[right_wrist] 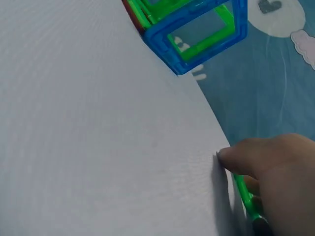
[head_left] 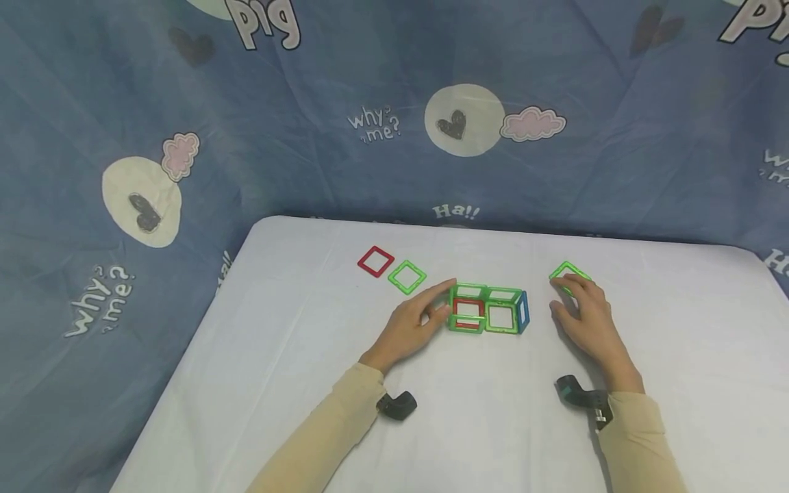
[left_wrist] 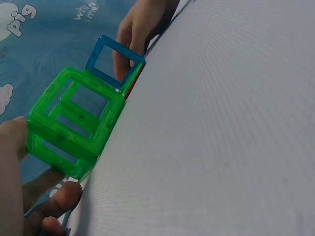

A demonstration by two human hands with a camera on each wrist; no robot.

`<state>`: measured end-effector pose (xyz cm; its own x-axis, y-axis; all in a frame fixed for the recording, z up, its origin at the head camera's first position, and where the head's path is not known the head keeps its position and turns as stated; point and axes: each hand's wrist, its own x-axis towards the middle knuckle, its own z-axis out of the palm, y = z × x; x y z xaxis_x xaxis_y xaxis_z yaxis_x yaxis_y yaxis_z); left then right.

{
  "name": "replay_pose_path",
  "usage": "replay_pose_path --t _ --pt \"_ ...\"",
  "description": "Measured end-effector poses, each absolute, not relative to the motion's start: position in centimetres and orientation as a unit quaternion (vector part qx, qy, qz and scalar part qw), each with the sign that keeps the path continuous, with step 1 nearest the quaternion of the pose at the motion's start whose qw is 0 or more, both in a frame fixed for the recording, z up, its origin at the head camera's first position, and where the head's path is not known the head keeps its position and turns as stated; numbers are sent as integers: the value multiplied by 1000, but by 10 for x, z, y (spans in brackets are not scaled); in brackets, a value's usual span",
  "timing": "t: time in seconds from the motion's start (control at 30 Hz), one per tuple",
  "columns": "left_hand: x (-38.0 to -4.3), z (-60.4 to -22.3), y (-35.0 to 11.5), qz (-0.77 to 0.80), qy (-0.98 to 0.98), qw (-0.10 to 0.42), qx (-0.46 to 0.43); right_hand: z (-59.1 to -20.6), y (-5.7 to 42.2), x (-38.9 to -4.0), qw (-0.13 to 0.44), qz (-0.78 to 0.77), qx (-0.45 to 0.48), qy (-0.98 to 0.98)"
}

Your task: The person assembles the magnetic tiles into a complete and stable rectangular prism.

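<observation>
A small box-like structure of magnetic tiles, mostly green with red pieces and a blue tile on its right end, stands on the white table. My left hand holds its left end, index finger at the back corner and thumb nearer the front. In the left wrist view, the thumb meets the green frame and other fingertips lie low beside it. To the right, my right hand reaches over a loose green square tile, fingertips overlapping its near side and thumb apart. The hand partly hides that tile.
A red square tile and another green square tile lie flat behind the left hand. Blue printed cloth hangs behind the table's far edge. Dark wrist mounts stick out below both hands.
</observation>
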<state>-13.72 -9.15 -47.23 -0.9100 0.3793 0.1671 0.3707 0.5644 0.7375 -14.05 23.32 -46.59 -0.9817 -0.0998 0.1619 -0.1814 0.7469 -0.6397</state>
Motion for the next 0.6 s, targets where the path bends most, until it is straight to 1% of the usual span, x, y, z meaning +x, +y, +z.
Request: replay_pose_path --t 0.17,0.37,0.6 --pt "-137 -475 -92 421 882 3 210 -475 232 -141 84 357 65 -928" --pt "-136 -476 -92 426 879 14 212 -477 231 -138 105 357 41 -927" --pt "-137 -475 -91 425 879 2 214 -477 233 -140 121 364 42 -923"
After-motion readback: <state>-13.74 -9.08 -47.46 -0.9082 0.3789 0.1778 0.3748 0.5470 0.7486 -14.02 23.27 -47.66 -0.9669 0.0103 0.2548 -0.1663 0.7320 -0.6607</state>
